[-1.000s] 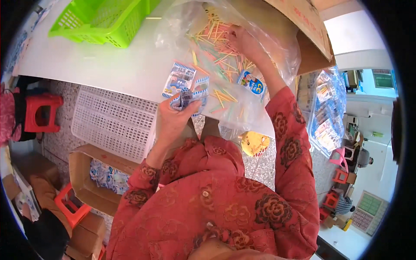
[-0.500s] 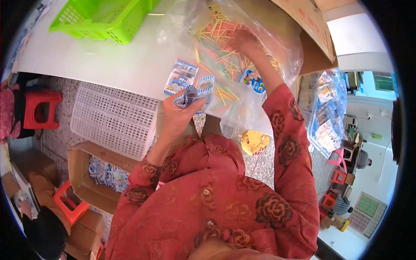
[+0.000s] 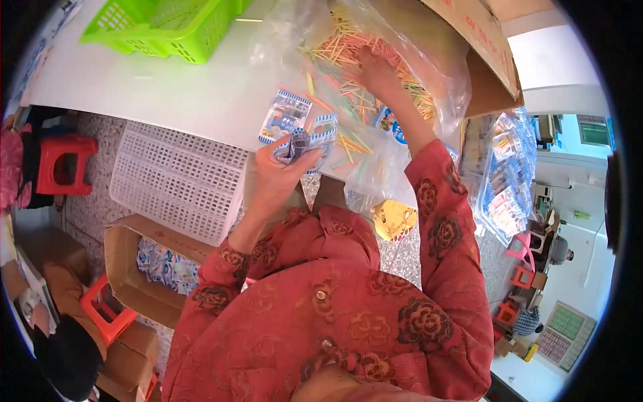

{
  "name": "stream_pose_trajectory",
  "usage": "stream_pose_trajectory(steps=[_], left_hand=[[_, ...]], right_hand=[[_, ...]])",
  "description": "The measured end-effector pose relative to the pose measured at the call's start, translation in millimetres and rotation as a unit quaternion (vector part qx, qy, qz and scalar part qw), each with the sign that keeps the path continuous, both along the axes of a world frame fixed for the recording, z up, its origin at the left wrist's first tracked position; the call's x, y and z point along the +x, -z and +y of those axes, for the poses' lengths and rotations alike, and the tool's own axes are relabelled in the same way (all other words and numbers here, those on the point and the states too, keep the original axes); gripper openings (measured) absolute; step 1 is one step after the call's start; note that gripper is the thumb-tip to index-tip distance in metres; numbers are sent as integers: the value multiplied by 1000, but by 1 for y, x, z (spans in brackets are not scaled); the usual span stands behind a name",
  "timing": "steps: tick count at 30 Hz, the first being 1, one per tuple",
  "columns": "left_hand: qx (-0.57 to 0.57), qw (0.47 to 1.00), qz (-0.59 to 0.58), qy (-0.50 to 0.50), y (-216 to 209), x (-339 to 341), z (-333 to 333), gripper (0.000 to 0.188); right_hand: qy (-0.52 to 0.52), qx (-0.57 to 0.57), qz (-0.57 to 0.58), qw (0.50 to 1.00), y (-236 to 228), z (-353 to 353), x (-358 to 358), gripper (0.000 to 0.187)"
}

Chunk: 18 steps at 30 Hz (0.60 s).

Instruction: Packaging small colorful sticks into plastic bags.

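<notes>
My left hand (image 3: pixel 278 174) is closed around a small blue-and-white packet (image 3: pixel 299 142), its mouth spread open, near the table's front edge. Beside it a flat packet (image 3: pixel 286 115) of the same kind lies on the table. My right hand (image 3: pixel 376 72) reaches into a heap of thin coloured sticks (image 3: pixel 345 50), pink, yellow and green, on a clear plastic bag (image 3: pixel 435 57). Its fingers are bent down among the sticks; what they grip is hidden. Another blue packet (image 3: pixel 388 126) sits partly behind my right forearm.
A green basket (image 3: pixel 191 47) stands at the far left of the white table (image 3: pixel 174 94). A brown carton (image 3: pixel 492 100) leans at the right. Below the edge are a white crate (image 3: pixel 177 177), a carton of packets (image 3: pixel 124 268) and red stools (image 3: pixel 67 161). Packets in clear plastic (image 3: pixel 506 181) hang right.
My right hand has shifted slightly left and nearer within the heap of sticks. My left hand still holds the packet, whose mouth looks wider now.
</notes>
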<state>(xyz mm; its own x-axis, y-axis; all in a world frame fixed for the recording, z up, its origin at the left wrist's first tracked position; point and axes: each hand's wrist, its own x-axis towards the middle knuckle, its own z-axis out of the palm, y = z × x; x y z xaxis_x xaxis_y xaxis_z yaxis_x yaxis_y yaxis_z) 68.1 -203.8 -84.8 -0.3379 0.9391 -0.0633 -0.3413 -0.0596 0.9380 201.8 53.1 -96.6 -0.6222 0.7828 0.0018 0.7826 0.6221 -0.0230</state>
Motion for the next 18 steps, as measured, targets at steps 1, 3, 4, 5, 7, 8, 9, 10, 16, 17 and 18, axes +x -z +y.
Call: stream_pose_trajectory(steps=[1, 3, 4, 5, 7, 8, 9, 10, 16, 17, 18], left_hand=[[-1, 1000, -1, 4, 0, 0, 0, 20], [-3, 1000, -1, 6, 0, 1, 1, 20], [-1, 1000, -8, 5, -1, 1, 1, 19], [1, 1000, -15, 3, 0, 0, 0, 19], [1, 1000, -3, -1, 0, -1, 0, 19], [5, 1000, 7, 1, 0, -1, 0, 19], [5, 1000, 9, 4, -1, 0, 1, 19], [7, 1000, 13, 6, -1, 0, 1, 19], [12, 1000, -2, 7, -3, 1, 2, 19], [18, 1000, 0, 6, -1, 1, 2, 19], [18, 1000, 1, 7, -2, 1, 2, 19]], right_hand=[[13, -8, -7, 1000, 2, 0, 3, 38], [-6, 17, 10, 1000, 5, -2, 7, 38], [-24, 41, 27, 998, 7, -3, 9, 38], [-26, 41, 28, 998, 4, -5, 5, 38], [45, -35, -43, 997, -3, -7, -4, 36], [48, -35, -42, 997, 1, -7, -2, 36], [19, 8, -18, 1000, 7, -7, 1, 42], [-11, 52, 7, 999, 12, -6, 2, 51], [67, 13, -29, 997, 13, 4, -2, 48], [68, 12, -28, 997, 10, 4, 0, 48], [50, 19, 14, 998, 7, 3, 5, 44]])
